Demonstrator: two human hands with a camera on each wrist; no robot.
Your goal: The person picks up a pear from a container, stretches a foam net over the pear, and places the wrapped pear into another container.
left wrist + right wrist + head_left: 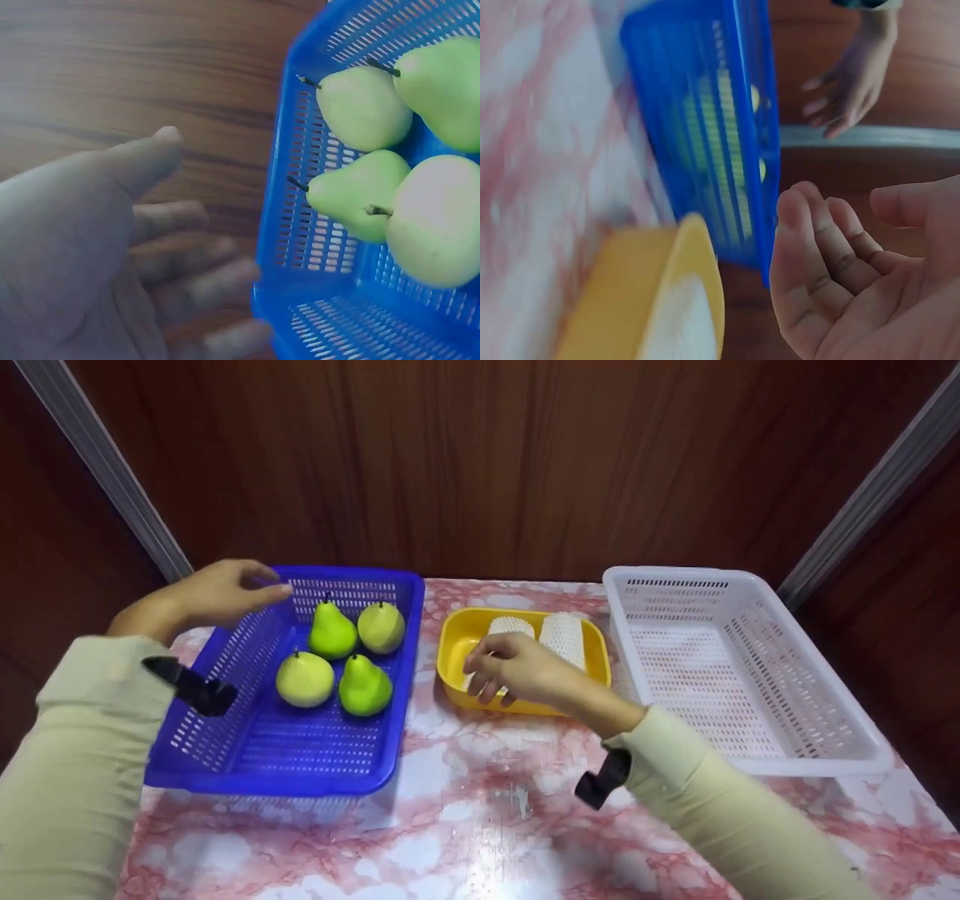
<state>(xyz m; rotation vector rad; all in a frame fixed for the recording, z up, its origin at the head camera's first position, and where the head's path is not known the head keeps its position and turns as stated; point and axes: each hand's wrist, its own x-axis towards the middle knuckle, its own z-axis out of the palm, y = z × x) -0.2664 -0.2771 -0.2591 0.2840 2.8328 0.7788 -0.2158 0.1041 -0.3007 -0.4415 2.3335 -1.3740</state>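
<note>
My left hand point(217, 594) hovers over the far left corner of the blue basket point(300, 785), holding nothing; the left wrist view shows its fingers spread. Inside that basket lie two bright green pears point(365, 687) and two rounder, paler yellow-green pears point(305, 680). Above the yellow bin point(450, 649) is my right hand point(517, 667), fingers loosely bent, with nothing in its grasp. White foam net sleeves point(562, 637) lie in the yellow bin, partly hidden behind the right hand.
On the right stands a white slotted basket point(750, 766). All the containers rest on a red-and-white marbled table point(480, 825). A wood-grain panel point(510, 472) rises along the back, with metal strips point(112, 457) at the corners.
</note>
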